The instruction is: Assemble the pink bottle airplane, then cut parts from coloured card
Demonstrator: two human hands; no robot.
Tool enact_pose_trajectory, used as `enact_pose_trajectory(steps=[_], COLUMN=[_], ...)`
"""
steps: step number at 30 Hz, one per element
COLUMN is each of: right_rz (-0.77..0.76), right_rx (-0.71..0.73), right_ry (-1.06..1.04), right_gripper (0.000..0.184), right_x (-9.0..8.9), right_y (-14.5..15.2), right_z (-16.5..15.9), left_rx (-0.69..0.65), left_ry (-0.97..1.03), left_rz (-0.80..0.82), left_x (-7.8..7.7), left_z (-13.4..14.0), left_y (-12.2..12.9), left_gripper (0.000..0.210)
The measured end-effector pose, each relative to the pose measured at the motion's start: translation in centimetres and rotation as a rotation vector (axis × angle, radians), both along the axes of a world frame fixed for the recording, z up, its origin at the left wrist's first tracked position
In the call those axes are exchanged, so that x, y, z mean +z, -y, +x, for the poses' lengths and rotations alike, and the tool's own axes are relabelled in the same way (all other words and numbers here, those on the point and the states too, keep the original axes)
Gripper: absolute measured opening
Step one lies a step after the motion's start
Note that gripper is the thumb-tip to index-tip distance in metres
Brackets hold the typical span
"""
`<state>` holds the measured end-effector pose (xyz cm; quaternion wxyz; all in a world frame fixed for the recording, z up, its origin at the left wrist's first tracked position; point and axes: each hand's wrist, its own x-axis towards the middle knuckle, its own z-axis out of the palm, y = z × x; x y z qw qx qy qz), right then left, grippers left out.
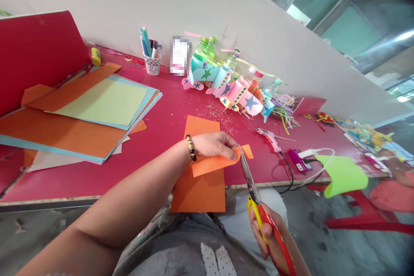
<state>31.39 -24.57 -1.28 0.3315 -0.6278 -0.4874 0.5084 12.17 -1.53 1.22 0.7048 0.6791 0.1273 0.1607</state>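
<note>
My left hand (pixel 216 144), with a beaded bracelet at the wrist, pinches a small piece of orange paper (pixel 211 167) above the red table. Scissors (pixel 248 177) with one yellow and one red handle are in my right hand (pixel 275 228), its fingers in the handles. Their blades point away from me and meet the orange paper's right end, just beside my left fingertips. A small orange tab (pixel 248 151) shows past the blades. Beneath my left hand lies a larger orange sheet (pixel 202 196), its near end hanging over the table edge.
Coloured paper sheets (pixel 100 99) are stacked at left. At the back stand a cup of pens (pixel 152 64) and decorated bottle planes (pixel 223 77). A pink glue gun (pixel 270 139) and purple power strip (pixel 298 161) lie right. Another person's arm (pixel 399 176) shows at far right.
</note>
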Motion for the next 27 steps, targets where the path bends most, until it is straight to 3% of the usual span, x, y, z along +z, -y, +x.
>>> enact_pose_trajectory(steps=[23, 27], right_rz=[-0.03, 0.003], right_rx=[0.016, 0.003], right_ry=[-0.012, 0.013], right_gripper=[0.052, 0.049], right_x=[-1.2, -1.8], right_y=[-0.5, -0.8], right_z=[0.7, 1.2], left_rx=[-0.007, 0.037], left_ry=[-0.101, -0.048], left_rz=[0.014, 0.019], left_x=[-2.0, -1.9], left_z=[0.9, 1.0], left_y=[-0.8, -0.7], left_gripper=[0.016, 0.032])
